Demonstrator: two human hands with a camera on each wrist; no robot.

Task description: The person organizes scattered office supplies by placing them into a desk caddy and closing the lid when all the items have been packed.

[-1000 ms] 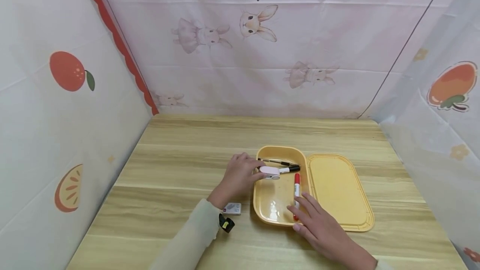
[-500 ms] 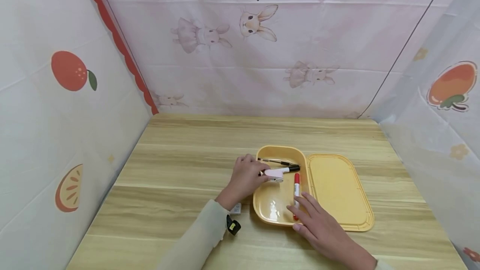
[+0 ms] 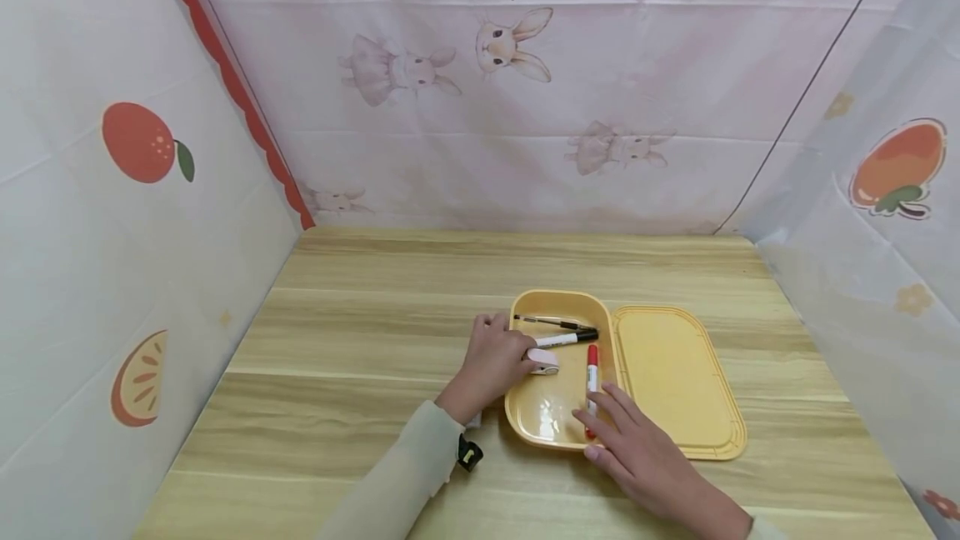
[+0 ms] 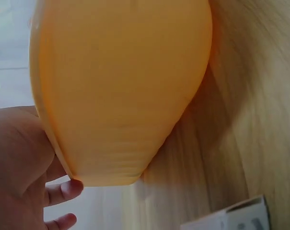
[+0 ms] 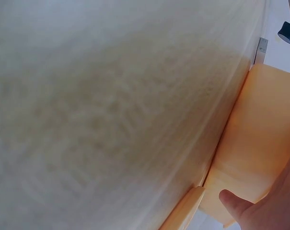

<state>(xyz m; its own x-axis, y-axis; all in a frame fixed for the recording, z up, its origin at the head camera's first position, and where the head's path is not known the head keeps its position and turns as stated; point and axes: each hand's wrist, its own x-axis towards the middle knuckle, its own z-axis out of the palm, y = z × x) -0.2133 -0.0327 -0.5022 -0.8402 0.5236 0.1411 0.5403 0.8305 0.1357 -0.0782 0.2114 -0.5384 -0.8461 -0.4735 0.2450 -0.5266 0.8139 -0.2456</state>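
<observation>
Over the left side of a yellow plastic box (image 3: 551, 445), my left hand (image 3: 495, 362) pinches the end of a small pink-and-white stapler (image 3: 543, 361), low inside the box. In the left wrist view, the box's outer wall (image 4: 125, 86) hides the stapler. My right hand (image 3: 641, 457) rests at the front right corner with fingers spread loosely, nearest to a red-capped white marker (image 3: 592, 369). Whether those fingers touch the marker, I cannot tell. Also inside the box lie a black-capped white marker (image 3: 558, 340) and a thin black pen (image 3: 551, 322).
The yellow lid (image 3: 678, 382) lies flat, joined along the box's right side. A small white carton (image 4: 236, 218) sits on the wooden table (image 3: 360, 340), mostly hidden by my left wrist in the head view. Printed cloth walls (image 3: 465, 123) enclose the table.
My left hand has lowered the stapler into the box and shifted slightly right and toward me, uncovering more of the black-capped marker. The right hand has stayed in place.
</observation>
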